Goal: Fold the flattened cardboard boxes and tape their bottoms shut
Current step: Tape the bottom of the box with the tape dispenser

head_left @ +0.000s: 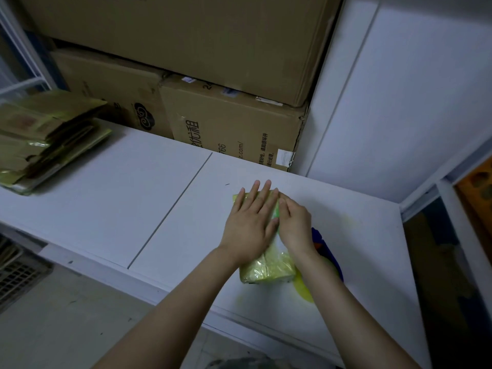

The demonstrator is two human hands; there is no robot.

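Observation:
A small box [269, 269] covered in yellow-green tape lies on the white table [111, 198], right of centre. My left hand [250, 222] lies flat on top of it with straight fingers, pressing down. My right hand [295, 225] rests at the box's right edge with its fingers bent against the side; what they touch is hidden. A blue tape dispenser [326, 249] with a yellow tape roll [302, 288] lies just right of the box, partly behind my right forearm. A stack of flattened cardboard boxes [45, 134] sits at the table's far left.
Large brown cartons [231, 129] are piled against the back of the table. A white wall panel [399, 102] closes the right side. The table's front edge runs diagonally below my arms, with a grey floor and a grate [18, 278] at lower left.

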